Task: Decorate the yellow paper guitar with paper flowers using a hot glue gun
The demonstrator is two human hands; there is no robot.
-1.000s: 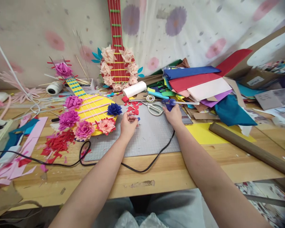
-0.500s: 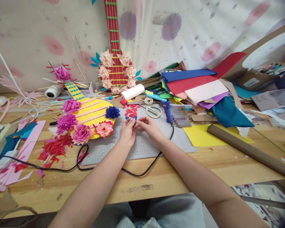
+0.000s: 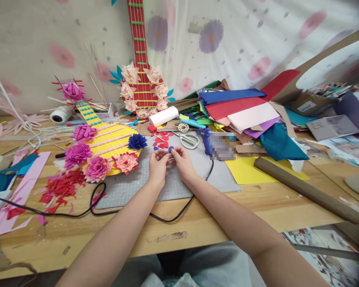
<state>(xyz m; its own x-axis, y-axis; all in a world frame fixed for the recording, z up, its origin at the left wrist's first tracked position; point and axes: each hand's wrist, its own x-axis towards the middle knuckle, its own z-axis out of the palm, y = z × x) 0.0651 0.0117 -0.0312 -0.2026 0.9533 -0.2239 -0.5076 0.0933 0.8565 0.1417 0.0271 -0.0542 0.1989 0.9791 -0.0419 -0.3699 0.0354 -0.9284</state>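
Note:
A small dark blue paper piece shows at the fingertips of my right hand, which is closed in a pinch on it. My left hand is pinched too, its fingertips close beside the right ones; what they hold is too small to make out. Both hands are over the grey cutting mat. Just beyond them lie red paper petals and another blue bit. White-handled scissors rest behind my right hand. A yellow paper guitar with paper flowers lies to the left.
A blue glue gun stands right of the scissors, its black cord looping across the table front. A red paper guitar leans at the back. Coloured paper sheets pile up at right, near a brown roll.
The blue paper piece now shows at my right fingertips, and another blue bit lies uncovered on the mat. My hands have come slightly nearer to me. The whole view has shifted a little.

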